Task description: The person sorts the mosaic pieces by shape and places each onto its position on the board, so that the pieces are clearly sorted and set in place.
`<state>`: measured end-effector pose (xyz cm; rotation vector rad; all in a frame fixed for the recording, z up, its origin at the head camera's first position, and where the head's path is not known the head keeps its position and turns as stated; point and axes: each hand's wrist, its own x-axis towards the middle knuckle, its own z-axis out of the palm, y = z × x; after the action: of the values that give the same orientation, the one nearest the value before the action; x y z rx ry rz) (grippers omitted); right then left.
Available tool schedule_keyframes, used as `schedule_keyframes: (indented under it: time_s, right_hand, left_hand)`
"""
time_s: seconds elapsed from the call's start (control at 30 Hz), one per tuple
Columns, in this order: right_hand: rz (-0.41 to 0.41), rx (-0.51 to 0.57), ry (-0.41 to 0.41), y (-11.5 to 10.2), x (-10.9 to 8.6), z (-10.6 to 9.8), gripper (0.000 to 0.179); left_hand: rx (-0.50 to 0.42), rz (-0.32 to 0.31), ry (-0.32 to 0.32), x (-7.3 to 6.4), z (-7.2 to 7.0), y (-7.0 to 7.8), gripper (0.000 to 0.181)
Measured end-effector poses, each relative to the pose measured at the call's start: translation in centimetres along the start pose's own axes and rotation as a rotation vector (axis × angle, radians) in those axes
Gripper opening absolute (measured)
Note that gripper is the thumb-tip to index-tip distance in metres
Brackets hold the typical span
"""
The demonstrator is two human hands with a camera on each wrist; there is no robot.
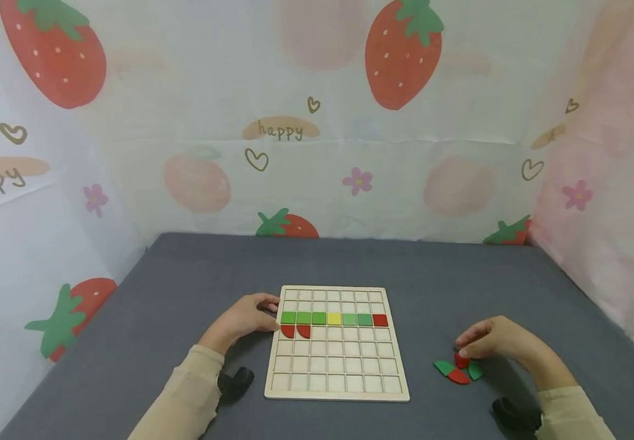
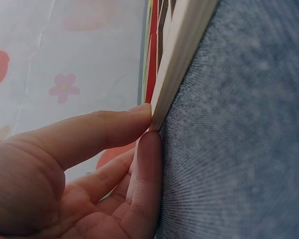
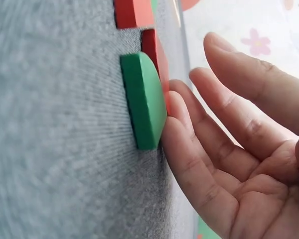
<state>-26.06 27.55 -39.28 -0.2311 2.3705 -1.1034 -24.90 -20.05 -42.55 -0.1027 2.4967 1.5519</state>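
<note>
A wooden grid board lies flat on the dark table. One row holds green, yellow and red square tiles; below them, two red quarter-round pieces sit at the left. My left hand is at the board's left side, thumb and a finger pinching its edge. To the right of the board, my right hand reaches over a few loose pieces. Its fingertips touch a red piece behind a green curved piece, while the thumb stands apart from them.
Loose by the right hand lie a green piece, a red piece and another green piece. Dark straps are at both wrists. A strawberry-printed curtain stands behind the table and along its sides.
</note>
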Motion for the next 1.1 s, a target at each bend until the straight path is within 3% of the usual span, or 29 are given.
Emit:
schedule_keyframes:
  time_s: [0.57, 1.1]
  right_hand:
    - [-0.085, 0.041, -0.099, 0.24, -0.12, -0.11, 0.039]
    - [-0.15, -0.01, -0.081, 0.1, 0.1, 0.47, 0.036]
  left_hand:
    - [0.007, -0.019, 0.019, 0.23, 0.22, -0.03, 0.06]
    - [0.005, -0.015, 0.011, 0.17, 0.17, -0.04, 0.061]
